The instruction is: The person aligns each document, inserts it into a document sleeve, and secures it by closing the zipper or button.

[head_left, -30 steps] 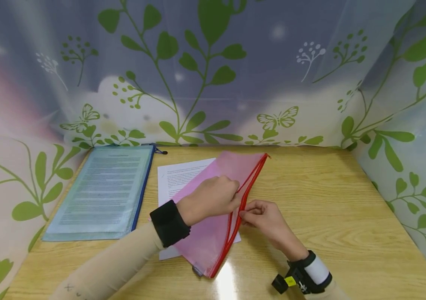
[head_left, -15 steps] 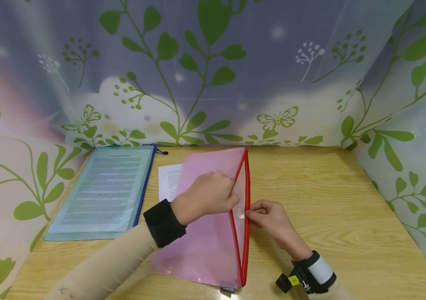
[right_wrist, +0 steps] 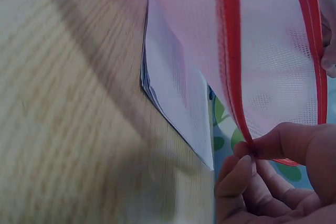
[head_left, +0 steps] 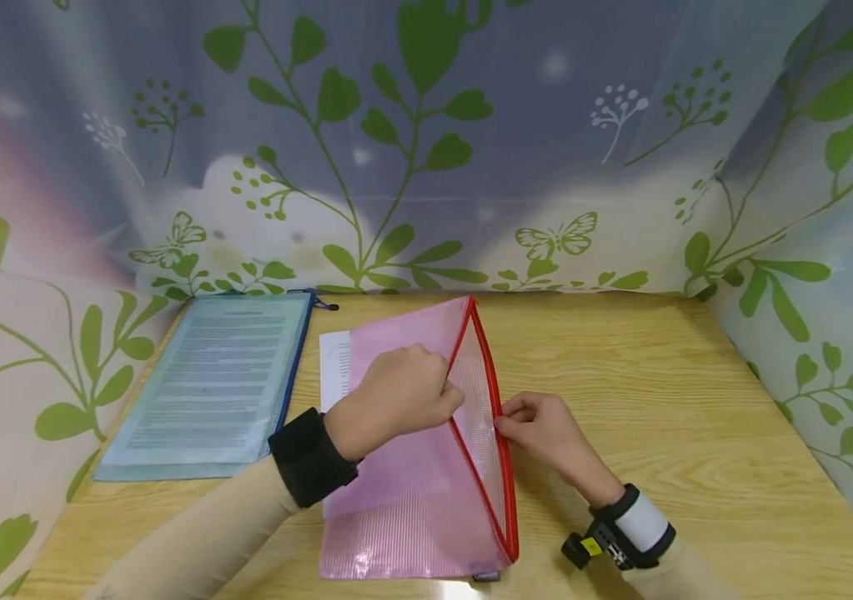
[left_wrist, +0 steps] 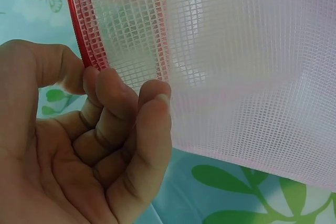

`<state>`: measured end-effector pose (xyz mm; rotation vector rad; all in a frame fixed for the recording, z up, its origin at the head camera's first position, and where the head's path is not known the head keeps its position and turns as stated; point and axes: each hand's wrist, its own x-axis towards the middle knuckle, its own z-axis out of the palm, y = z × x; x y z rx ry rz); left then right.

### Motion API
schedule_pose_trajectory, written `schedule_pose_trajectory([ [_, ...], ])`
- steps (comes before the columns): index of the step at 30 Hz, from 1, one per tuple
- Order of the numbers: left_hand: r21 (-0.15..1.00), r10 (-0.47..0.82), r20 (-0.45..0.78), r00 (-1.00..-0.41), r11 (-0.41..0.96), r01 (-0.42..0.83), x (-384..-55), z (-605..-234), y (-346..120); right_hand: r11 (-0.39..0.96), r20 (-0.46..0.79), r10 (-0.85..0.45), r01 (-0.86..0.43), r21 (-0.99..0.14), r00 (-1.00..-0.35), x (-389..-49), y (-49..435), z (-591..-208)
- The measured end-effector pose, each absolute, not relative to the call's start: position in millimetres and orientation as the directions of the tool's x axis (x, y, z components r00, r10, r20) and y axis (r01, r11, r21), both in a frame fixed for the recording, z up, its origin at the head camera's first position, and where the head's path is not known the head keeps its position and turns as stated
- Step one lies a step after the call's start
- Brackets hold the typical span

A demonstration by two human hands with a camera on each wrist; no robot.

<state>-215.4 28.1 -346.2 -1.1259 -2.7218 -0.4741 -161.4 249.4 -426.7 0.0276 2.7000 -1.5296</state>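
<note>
A pink mesh zipper pouch (head_left: 411, 533) with red zipper edges is held over a stack of printed paper (head_left: 333, 367). Its mouth gapes toward the right. My left hand (head_left: 399, 387) pinches the near-left red edge between thumb and fingers, as the left wrist view also shows. Opposite it, my right hand (head_left: 546, 429) pinches the other red edge with thumb and fingertip. In the right wrist view the pouch's mouth stands apart between the two red edges (right_wrist: 230, 40), and the paper stack (right_wrist: 173, 77) lies on the table below. Most of the stack is hidden by the pouch.
A blue zipper pouch (head_left: 204, 383) with printed pages inside lies on the left of the wooden table (head_left: 666, 400). Its dark zipper pull (head_left: 327, 306) points right. A leaf-patterned curtain (head_left: 426, 167) rises behind the table and along both sides.
The pouch has turned from slanting to nearly square with the table, and its mouth has widened. My left hand has shifted slightly left, the right one slightly right. More of the paper is covered.
</note>
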Motion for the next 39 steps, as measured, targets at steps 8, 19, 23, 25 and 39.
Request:
schedule_pose_trajectory([
  [8,0.252,0.613,0.278,-0.739,0.696,0.672,-211.6,-353.2,8.9,0.589,-0.016,-0.124,-0.061,-0.806,-0.992,-167.6,245.9,-421.9],
  [19,0.307,0.579,0.259,-0.773,0.71,0.634,-208.0,-356.8,-11.2,0.594,0.002,-0.198,-0.122,-0.795,-0.98,-178.4,225.7,-424.3],
  [23,0.325,0.559,0.244,-0.793,0.723,0.61,-208.7,-358.4,-18.4,0.585,0.007,-0.23,-0.144,-0.798,-0.973,-182.5,215.9,-425.6],
  [25,0.324,0.553,0.248,-0.796,0.727,0.606,-209.4,-360.1,-21.9,0.587,0.008,-0.245,-0.154,-0.794,-0.97,-183.7,211.6,-425.5],
  [39,0.343,0.515,0.234,-0.824,0.75,0.566,-210.8,-368.3,-36.7,0.634,0.0,-0.331,-0.222,-0.74,-0.944,-185.0,202.8,-419.7],
])
